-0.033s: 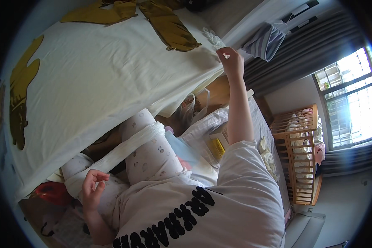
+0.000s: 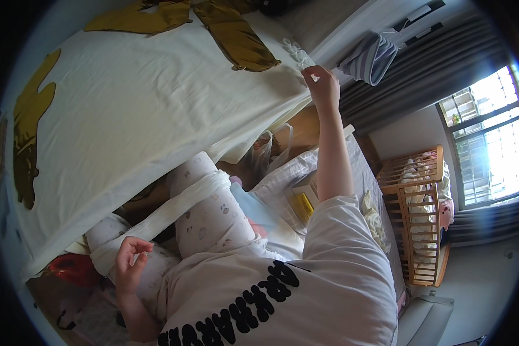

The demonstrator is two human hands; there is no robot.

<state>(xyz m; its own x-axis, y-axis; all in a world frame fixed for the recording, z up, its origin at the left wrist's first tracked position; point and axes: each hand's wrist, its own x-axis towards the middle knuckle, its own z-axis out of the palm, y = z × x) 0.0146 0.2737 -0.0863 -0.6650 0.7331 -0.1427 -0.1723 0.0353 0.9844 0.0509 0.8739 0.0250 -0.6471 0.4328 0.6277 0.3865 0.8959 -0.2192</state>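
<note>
My right hand (image 2: 323, 86) reaches out to the far right corner of a table under a cream cloth (image 2: 132, 98). Its thumb and index finger are pinched together in a ring; whatever sits between the tips is too small to make out. Right beside them lies a little heap of small whitish, clear-looking pieces (image 2: 296, 51). My left hand (image 2: 131, 262) hovers over my lap, fingers loosely curled and apart from the thumb, holding nothing. Shiny golden-brown fabric pieces lie on the table: a long one (image 2: 239, 43) near the heap, another (image 2: 138, 17) at the far edge, a forked one (image 2: 32, 127) at the left.
A twisted cream cloth band (image 2: 179, 205) stretches across my legs. Right of me, a bed (image 2: 360, 167) holds a box with a yellow item (image 2: 303, 207). Beyond stands a wooden crib (image 2: 412, 213). A striped cloth (image 2: 372, 57) hangs near grey curtains. A plastic bag (image 2: 265, 153) sits below the table.
</note>
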